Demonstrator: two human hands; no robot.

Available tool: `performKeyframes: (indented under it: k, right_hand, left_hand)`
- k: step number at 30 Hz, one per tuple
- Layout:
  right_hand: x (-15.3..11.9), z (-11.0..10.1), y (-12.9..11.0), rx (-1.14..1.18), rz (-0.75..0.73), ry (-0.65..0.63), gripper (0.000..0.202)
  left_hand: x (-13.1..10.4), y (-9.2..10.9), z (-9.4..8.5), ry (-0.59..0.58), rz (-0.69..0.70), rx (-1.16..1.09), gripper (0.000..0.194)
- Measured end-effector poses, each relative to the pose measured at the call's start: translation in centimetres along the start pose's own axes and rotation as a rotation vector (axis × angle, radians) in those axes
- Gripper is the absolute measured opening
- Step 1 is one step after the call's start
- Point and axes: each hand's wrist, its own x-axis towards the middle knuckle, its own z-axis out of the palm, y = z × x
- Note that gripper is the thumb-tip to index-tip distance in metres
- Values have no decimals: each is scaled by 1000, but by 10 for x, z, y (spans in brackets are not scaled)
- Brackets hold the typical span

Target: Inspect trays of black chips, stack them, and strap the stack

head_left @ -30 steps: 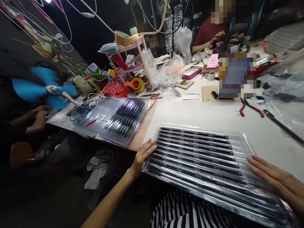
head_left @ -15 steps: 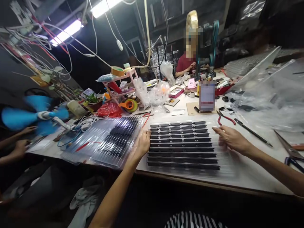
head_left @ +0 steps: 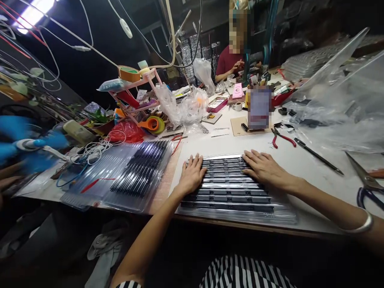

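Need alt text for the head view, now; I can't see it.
Both hands, left and right, lie flat on a clear tray of black strips. Pliers and scissors sit to the right.

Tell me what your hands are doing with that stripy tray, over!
Left hand flat on clear tray, left side. Right hand flat on its right side. Red-handled pliers beyond, not touching it.
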Motion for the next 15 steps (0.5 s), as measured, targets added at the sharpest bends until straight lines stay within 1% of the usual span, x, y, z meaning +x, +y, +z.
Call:
performKeyframes:
  k: [2,4,6,7,8,9,12,13,15]
  right_hand:
    - [14,2,-8,82,-70,-60,65]
    - [25,1,-13,142,-111,-86,67]
    - [28,-3,-16,159,-93,-89,66]
    - [25,-5,-16,153,-61,-82,64]
    - [19,-7,-15,140,-17,-70,62]
    - [10,-7,-16,122,38,-54,59]
    - [-28,0,-24,88,246,19,54]
    - [-43,4,-30,96,304,59,52]
    - [-73,14,-49,124,342,182,49]
  left_hand:
    - [3,7,0,-62,59,-4,65]
    - [5,8,-3,-85,92,-10,70]
    - [-1,2,-5,-87,124,-36,69]
    - [-7,-3,-6,-80,132,-64,68]
    - [-15,-10,-4,-74,136,-101,66]
    - [-24,-18,-2,-55,113,-148,64]
    - [-46,-47,12,47,15,-325,63]
    - [-50,-55,16,75,0,-357,61]
    - [-49,-64,22,123,-16,-367,59]
